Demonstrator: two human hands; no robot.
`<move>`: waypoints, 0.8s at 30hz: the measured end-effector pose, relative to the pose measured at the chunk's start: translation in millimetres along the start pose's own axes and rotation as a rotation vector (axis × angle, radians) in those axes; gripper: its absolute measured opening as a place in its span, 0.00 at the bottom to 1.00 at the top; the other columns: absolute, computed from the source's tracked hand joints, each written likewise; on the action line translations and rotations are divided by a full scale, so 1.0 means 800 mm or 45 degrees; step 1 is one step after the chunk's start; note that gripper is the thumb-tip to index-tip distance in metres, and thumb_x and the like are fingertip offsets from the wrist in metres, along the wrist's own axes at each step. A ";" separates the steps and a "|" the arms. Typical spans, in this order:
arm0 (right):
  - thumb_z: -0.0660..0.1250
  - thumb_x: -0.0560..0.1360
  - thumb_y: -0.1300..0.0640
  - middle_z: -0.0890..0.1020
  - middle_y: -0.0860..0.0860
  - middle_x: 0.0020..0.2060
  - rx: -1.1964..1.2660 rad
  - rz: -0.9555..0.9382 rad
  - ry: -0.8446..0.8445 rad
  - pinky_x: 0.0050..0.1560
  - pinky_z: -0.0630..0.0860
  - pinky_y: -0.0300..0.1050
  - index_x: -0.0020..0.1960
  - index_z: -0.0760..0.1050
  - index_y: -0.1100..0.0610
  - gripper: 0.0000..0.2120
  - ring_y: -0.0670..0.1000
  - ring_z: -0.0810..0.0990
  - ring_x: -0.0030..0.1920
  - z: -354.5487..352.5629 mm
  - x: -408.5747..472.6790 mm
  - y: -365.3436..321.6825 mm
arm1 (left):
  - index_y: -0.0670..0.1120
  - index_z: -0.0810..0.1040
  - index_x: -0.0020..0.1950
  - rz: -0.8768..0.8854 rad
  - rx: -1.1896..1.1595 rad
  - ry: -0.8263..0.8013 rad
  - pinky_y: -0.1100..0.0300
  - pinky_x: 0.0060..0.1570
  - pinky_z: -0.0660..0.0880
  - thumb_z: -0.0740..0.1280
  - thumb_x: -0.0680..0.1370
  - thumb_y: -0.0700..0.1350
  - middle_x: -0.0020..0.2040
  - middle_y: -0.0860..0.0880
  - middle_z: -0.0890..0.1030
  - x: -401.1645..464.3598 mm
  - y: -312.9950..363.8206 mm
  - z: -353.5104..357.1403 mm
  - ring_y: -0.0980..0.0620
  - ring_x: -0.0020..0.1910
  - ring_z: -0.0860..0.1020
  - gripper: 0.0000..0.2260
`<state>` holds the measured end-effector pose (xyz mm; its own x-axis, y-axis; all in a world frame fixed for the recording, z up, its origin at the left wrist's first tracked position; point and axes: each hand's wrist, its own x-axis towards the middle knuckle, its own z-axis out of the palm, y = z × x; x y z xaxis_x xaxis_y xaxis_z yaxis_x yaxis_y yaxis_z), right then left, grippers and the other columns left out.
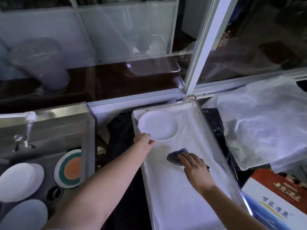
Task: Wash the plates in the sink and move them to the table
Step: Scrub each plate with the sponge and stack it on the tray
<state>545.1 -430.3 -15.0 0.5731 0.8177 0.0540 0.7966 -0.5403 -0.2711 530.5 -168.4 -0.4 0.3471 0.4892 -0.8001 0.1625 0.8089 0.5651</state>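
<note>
**White plate being set down at the far end of the lined tray**

The white plate (157, 125) sits face up at the far left corner of the metal tray (201, 113), its rim nearest the person pinched by the left hand (144, 140), thumb on top and fingers (152, 142) curled under the edge. That edge grip suits lowering a wet plate flat without touching its face. Whether it already rests fully on the liner or is tipped slightly up on the near side is hard to tell. Being round, it has no long axis; its eating face points up toward the camera.

The right hand (194, 165) lies flat, fingers straight, pressing a dark grey cloth (176, 157) onto the white liner (174, 196) in the middle of the tray, well apart from the plate. It looks like a way to park the cloth while the plate is placed.

The tray's long side runs away from the person, on a tabletop draped in black plastic.

To the left, the steel sink (73, 123) holds more to wash: a stack of white plates (18, 181), another pale plate (25, 214) nearer, and a plate with orange and green rings (70, 168) leaning against the right wall. By my reading the task is in its early part.
</note>
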 end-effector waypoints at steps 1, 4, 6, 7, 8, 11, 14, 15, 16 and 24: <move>0.73 0.61 0.72 0.79 0.51 0.61 0.013 0.001 0.006 0.45 0.79 0.55 0.65 0.76 0.58 0.33 0.60 0.80 0.54 0.004 -0.001 0.003 | 0.42 0.73 0.72 0.001 -0.006 0.014 0.48 0.50 0.79 0.58 0.79 0.25 0.65 0.40 0.78 0.004 -0.003 0.005 0.40 0.55 0.78 0.24; 0.73 0.63 0.72 0.79 0.52 0.62 0.049 -0.002 0.020 0.47 0.79 0.56 0.66 0.74 0.57 0.33 0.60 0.80 0.56 0.013 -0.003 0.012 | 0.43 0.73 0.73 -0.005 -0.018 0.059 0.49 0.48 0.80 0.59 0.79 0.27 0.66 0.40 0.78 0.015 -0.017 0.011 0.40 0.56 0.78 0.24; 0.73 0.65 0.71 0.79 0.52 0.64 0.060 0.012 0.014 0.49 0.79 0.57 0.67 0.73 0.57 0.32 0.60 0.79 0.58 0.017 -0.002 0.017 | 0.43 0.73 0.73 -0.006 -0.003 0.075 0.50 0.50 0.80 0.60 0.80 0.28 0.67 0.41 0.78 0.018 -0.027 0.011 0.41 0.58 0.78 0.22; 0.73 0.66 0.70 0.79 0.53 0.64 0.062 0.022 0.015 0.50 0.79 0.57 0.68 0.74 0.57 0.31 0.59 0.79 0.58 0.019 -0.002 0.019 | 0.43 0.73 0.72 -0.006 0.008 0.081 0.50 0.52 0.80 0.61 0.80 0.29 0.67 0.42 0.77 0.020 -0.031 0.012 0.40 0.59 0.78 0.22; 0.73 0.67 0.70 0.79 0.53 0.64 0.063 0.032 0.017 0.51 0.79 0.57 0.68 0.74 0.57 0.31 0.59 0.79 0.59 0.021 -0.002 0.021 | 0.43 0.73 0.72 -0.008 0.025 0.087 0.49 0.55 0.79 0.61 0.80 0.29 0.67 0.42 0.77 0.021 -0.034 0.013 0.40 0.60 0.77 0.21; 0.73 0.67 0.70 0.79 0.53 0.63 0.068 0.044 0.029 0.50 0.79 0.57 0.67 0.75 0.58 0.29 0.59 0.80 0.57 0.026 -0.004 0.023 | 0.45 0.74 0.69 -0.048 0.109 0.080 0.49 0.59 0.78 0.61 0.79 0.31 0.68 0.44 0.76 0.020 -0.039 0.018 0.41 0.62 0.77 0.21; 0.73 0.66 0.71 0.80 0.52 0.61 0.077 0.056 0.040 0.47 0.79 0.56 0.66 0.76 0.58 0.30 0.60 0.80 0.56 0.026 -0.006 0.021 | 0.42 0.75 0.68 -0.063 0.253 0.066 0.51 0.56 0.78 0.61 0.78 0.33 0.67 0.42 0.75 0.015 -0.041 0.020 0.41 0.61 0.77 0.19; 0.73 0.66 0.70 0.80 0.52 0.61 0.078 0.057 0.038 0.48 0.79 0.56 0.66 0.75 0.58 0.29 0.59 0.80 0.56 0.025 -0.006 0.020 | 0.41 0.74 0.69 -0.076 0.298 0.061 0.51 0.56 0.78 0.62 0.78 0.34 0.68 0.41 0.74 0.015 -0.041 0.019 0.40 0.62 0.76 0.19; 0.73 0.67 0.70 0.80 0.53 0.62 0.078 0.059 0.039 0.48 0.79 0.56 0.67 0.75 0.58 0.29 0.59 0.80 0.56 0.025 -0.007 0.019 | 0.40 0.74 0.69 -0.090 0.335 0.057 0.51 0.57 0.78 0.63 0.78 0.35 0.69 0.40 0.73 0.014 -0.041 0.017 0.39 0.64 0.75 0.19; 0.73 0.64 0.71 0.81 0.51 0.57 0.091 0.104 0.048 0.43 0.78 0.55 0.65 0.73 0.55 0.32 0.60 0.80 0.51 0.015 -0.015 -0.014 | 0.41 0.74 0.64 -0.154 0.373 -0.088 0.52 0.57 0.78 0.65 0.81 0.41 0.64 0.37 0.76 -0.017 -0.025 -0.019 0.43 0.55 0.78 0.12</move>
<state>526.8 -431.6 -24.4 0.6436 0.7626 0.0647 0.7317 -0.5883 -0.3442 508.5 -186.4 -3.6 0.3697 0.3640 -0.8549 0.4617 0.7265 0.5090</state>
